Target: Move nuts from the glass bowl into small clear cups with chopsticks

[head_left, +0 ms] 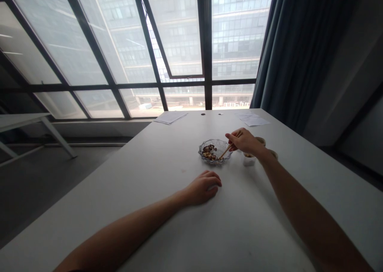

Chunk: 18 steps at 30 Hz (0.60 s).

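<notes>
My right hand [243, 140] grips a pair of wooden chopsticks [226, 150], slanting down to the left. Their tips reach into a clear glass bowl [229, 157] with a scalloped rim. Inside, pale nuts or beans [209, 155] and darker brown pieces [208, 148] lie mostly toward the left; their exact kind is too small to tell. Nearer to me, my left hand [205, 187] rests on the table, loosely curled with a gap between thumb and fingers, holding nothing. Small cups stand beside and behind my right wrist, among them a whitish cup [249, 160], partly covered by the arm.
The white table [167, 164] extends toward the windows. Sheets of paper lie at its far left [170, 117] and papers at its far right [253, 119]. Two small round spots or holes sit between them. A dark curtain [287, 56] hangs at right; another table [24, 120] stands left.
</notes>
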Motion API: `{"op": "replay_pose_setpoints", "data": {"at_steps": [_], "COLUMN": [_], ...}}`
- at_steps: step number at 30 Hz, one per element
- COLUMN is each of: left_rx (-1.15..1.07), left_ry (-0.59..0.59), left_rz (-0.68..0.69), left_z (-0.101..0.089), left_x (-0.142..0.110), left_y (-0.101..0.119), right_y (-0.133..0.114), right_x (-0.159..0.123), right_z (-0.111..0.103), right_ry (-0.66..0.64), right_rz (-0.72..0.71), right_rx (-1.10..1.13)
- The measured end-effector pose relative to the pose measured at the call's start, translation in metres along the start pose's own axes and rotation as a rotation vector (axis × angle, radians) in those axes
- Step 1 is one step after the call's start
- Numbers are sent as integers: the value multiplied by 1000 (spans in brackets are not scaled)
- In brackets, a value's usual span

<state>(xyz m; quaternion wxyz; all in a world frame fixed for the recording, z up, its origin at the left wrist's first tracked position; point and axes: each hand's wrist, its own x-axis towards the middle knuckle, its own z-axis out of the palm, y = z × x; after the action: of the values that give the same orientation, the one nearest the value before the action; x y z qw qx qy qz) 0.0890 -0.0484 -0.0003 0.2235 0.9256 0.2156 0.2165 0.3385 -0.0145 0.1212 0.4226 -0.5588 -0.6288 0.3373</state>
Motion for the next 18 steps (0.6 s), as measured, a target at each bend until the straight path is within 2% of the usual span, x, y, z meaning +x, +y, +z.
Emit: {"op": "replay_pose_setpoints", "data": {"at_steps": [8, 13, 18], "left_rx": [0, 4, 9], "left_ry": [1, 0, -1], "left_rz": [5, 9, 2], "left_z": [3, 1, -1], "left_x": [0, -5, -11], "left_y": [-3, -6, -12], "right_y": [-7, -11, -15], "right_x": [-4, -9, -20], "right_z": [-12, -35, -62], "right_ry": [145, 277, 433], "right_rz": [-84, -125, -128], "right_rx": [34, 58, -91]}}
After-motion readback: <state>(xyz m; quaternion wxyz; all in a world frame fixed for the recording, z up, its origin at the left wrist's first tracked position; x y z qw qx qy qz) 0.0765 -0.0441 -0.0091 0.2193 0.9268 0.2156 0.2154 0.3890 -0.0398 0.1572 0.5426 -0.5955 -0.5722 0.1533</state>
